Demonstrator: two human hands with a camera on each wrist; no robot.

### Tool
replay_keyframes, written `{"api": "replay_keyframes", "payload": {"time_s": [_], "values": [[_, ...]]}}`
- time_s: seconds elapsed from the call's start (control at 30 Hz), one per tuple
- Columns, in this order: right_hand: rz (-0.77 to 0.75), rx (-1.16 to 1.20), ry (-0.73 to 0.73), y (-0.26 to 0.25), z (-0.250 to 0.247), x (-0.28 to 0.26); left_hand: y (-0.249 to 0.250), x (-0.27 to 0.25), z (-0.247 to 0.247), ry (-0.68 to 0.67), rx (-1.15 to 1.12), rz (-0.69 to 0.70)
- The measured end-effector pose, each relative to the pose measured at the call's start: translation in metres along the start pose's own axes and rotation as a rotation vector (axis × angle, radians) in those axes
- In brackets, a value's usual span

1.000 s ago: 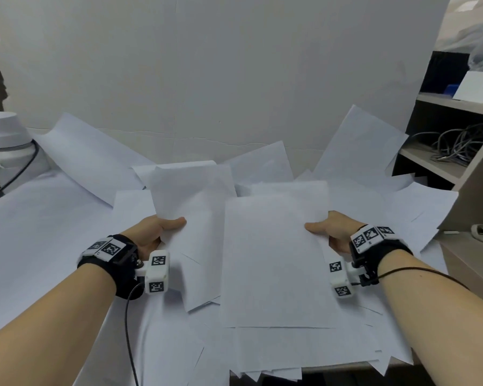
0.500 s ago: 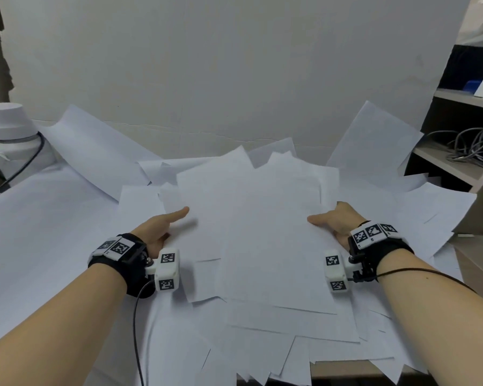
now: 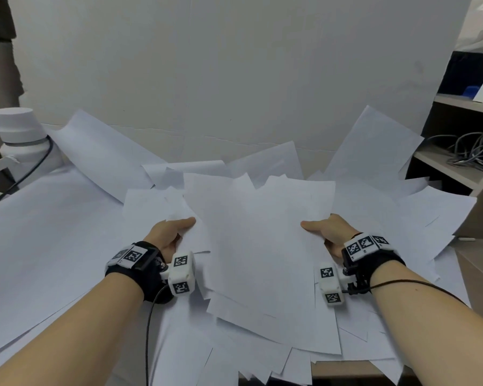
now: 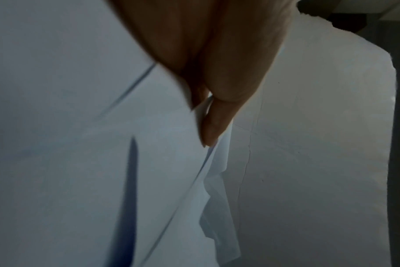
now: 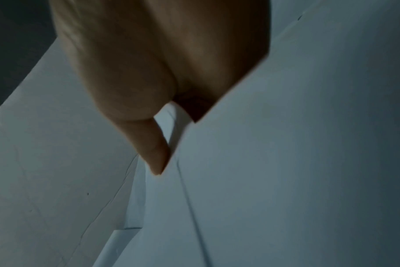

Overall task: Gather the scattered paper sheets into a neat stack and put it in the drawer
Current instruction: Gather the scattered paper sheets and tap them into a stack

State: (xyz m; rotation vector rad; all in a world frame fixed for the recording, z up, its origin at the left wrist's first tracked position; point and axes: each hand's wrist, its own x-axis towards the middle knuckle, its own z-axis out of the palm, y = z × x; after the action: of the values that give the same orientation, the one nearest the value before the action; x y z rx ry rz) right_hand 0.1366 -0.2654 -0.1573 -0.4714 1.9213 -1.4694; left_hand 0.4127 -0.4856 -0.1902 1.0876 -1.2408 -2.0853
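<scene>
Underneath, both sets of fingers are hidden: loose paper sheets (image 3: 262, 246) are pinched by left hand (image 3: 169, 235) and right hand (image 3: 331, 232)

White paper sheets (image 3: 260, 246), plain, unprinted, bluish in shadow. Black wristbands (image 3: 148, 271) with white blocks (image 3: 182, 274) bearing black-and-white square-code patterns. Far left, white cylindrical container (image 3: 20, 135) with black cable (image 3: 31, 168). Far right, beige shelf (image 3: 457, 162) holding grey cables (image 3: 474, 151); small blue item (image 3: 470, 91) above. Pale grey wall (image 3: 207, 65).
</scene>
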Motion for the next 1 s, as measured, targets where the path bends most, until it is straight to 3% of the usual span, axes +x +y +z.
{"api": "replay_keyframes", "payload": {"time_s": [0.07, 0.13, 0.27, 0.4, 0.53, 0.7, 0.77, 0.93, 1.0], "values": [[0.033, -0.041, -0.073, -0.002, -0.006, -0.004, 0.0, 0.005, -0.004, 0.049, 0.039, 0.033], [0.08, -0.247, -0.076, -0.004, -0.013, -0.002, 0.001, 0.005, -0.007, 0.069, 0.061, 0.053], [-0.054, -0.678, 0.185, -0.008, -0.021, 0.008, 0.001, 0.018, -0.019, 0.098, 0.142, 0.085], [-0.178, -0.557, 0.325, -0.007, -0.024, 0.019, 0.008, 0.013, -0.015, 0.098, 0.245, 0.121], [-0.185, -0.514, 0.17, -0.01, -0.024, 0.02, 0.009, 0.014, -0.016, 0.092, 0.299, 0.136], [-0.206, -0.392, 0.248, -0.003, -0.02, 0.026, 0.004, 0.015, -0.019, 0.097, 0.294, 0.114], [-0.109, -0.282, 0.204, -0.001, -0.015, 0.022, 0.004, 0.016, -0.02, 0.101, 0.253, 0.124], [0.076, -0.149, -0.188, 0.0, 0.0, -0.006, 0.003, 0.017, -0.012, 0.158, 0.177, 0.169], [0.092, -0.187, -0.248, 0.001, 0.008, -0.007, 0.002, 0.017, -0.005, 0.161, 0.18, 0.164]]}}
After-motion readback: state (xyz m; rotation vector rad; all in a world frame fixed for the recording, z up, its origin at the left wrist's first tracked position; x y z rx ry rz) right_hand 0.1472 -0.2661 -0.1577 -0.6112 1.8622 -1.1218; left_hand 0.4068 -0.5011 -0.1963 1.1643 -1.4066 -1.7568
